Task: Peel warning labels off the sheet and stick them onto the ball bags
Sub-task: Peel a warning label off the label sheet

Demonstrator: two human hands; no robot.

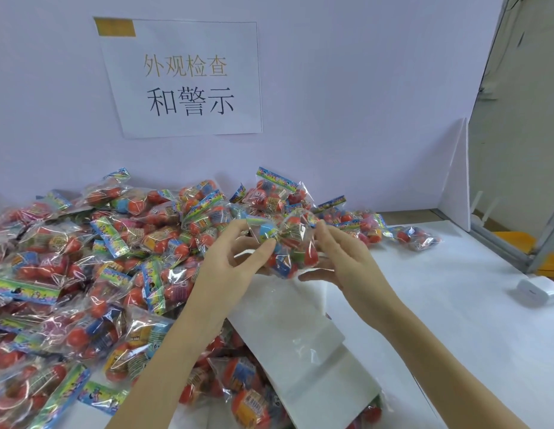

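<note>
A clear ball bag packed with red, blue and green balls is held above the desk near the middle of the view, between both hands. It is pinched at its left side by the thumb and fingers of the left hand, while its right side is gripped by the curled fingers of the right hand; whether a label is carried on either fingertip cannot be told. Directly below the held bag, a white glossy sheet is laid on the desk, with its lower edge tucked among other bags; no separate labels can be made out on it. To the left and behind, a large pile of bagged balls is spread over the desk, each bag closed by a colourful header card, and part of the sheet's left edge is covered by it. A single bag is seen lying apart at the right end of the pile. A small white device is set near the right edge of the desk. On the back wall a paper sign with Chinese characters is fixed.
</note>
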